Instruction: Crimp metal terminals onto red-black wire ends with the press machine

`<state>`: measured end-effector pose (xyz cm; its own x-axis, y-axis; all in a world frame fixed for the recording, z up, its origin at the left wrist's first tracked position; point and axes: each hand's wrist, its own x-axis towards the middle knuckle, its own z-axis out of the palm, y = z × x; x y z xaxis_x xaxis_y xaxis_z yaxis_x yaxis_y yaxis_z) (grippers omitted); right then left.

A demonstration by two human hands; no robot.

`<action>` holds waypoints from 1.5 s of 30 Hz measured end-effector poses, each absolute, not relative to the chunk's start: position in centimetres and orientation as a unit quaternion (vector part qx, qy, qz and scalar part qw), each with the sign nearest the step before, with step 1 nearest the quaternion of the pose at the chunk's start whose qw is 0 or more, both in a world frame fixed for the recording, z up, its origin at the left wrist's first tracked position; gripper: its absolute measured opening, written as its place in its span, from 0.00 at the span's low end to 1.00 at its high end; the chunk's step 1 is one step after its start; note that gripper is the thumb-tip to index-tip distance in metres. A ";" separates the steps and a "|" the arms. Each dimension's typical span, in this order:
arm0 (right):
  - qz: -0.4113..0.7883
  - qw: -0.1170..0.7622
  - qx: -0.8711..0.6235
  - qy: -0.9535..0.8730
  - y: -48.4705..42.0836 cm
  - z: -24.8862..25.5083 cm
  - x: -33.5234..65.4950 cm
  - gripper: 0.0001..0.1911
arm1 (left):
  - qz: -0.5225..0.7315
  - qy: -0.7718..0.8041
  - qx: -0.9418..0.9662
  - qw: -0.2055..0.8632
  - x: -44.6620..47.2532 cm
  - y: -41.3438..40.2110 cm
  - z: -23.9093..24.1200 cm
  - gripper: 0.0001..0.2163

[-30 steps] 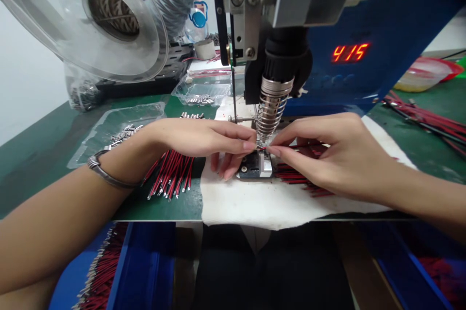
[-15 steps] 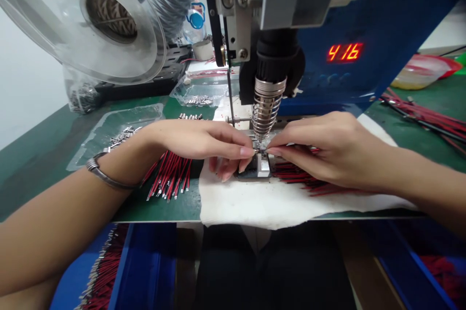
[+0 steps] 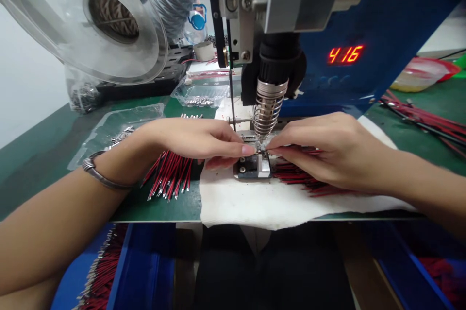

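My left hand (image 3: 204,141) reaches in from the left, thumb and forefinger pressed together at the small metal fixture (image 3: 249,170). What sits in that pinch is too small to make out. On the other side of the fixture, my right hand (image 3: 324,147) pinches a thin dark wire (image 3: 270,150) close to the left fingertips. Just above both sets of fingertips stands the soldering machine's spring-wrapped tip (image 3: 267,106). Under my right hand lies a bunch of red and black wires (image 3: 296,174), partly covered by it.
Another wire bundle (image 3: 170,179) lies left of the white cloth (image 3: 247,205). Clear trays (image 3: 98,128) of small metal parts stand farther left and behind. The blue machine housing (image 3: 338,13) shows 416. More wires (image 3: 429,120) lie at the right; blue bins (image 3: 141,266) sit below the table edge.
The lower fingers of my left hand have drawn back to the left and curled, uncovering more of the fixture. My right hand stays almost where it was.
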<state>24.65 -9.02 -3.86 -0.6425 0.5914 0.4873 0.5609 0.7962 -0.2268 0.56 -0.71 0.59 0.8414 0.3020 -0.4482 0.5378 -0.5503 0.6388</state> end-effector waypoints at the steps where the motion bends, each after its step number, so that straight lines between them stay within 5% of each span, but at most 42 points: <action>1: 0.027 0.278 -0.320 -0.905 -9.0 -3.9 24.6 0.10 | -0.148 0.252 0.875 0.386 0.4 -0.6 0.7 0.27; 9: 0.016 0.283 -0.332 -0.900 -9.3 -3.8 24.5 0.08 | -0.045 0.380 0.920 0.086 -0.6 0.7 1.1 0.30; 16: 0.022 0.277 -0.340 -0.899 -9.4 -3.7 24.6 0.09 | 0.042 0.301 0.952 -0.019 0.2 0.3 -0.3 0.35; 45: 0.029 0.268 -0.337 -0.902 -9.2 -3.5 24.7 0.09 | 0.069 0.229 0.970 0.033 0.0 1.1 -0.8 0.30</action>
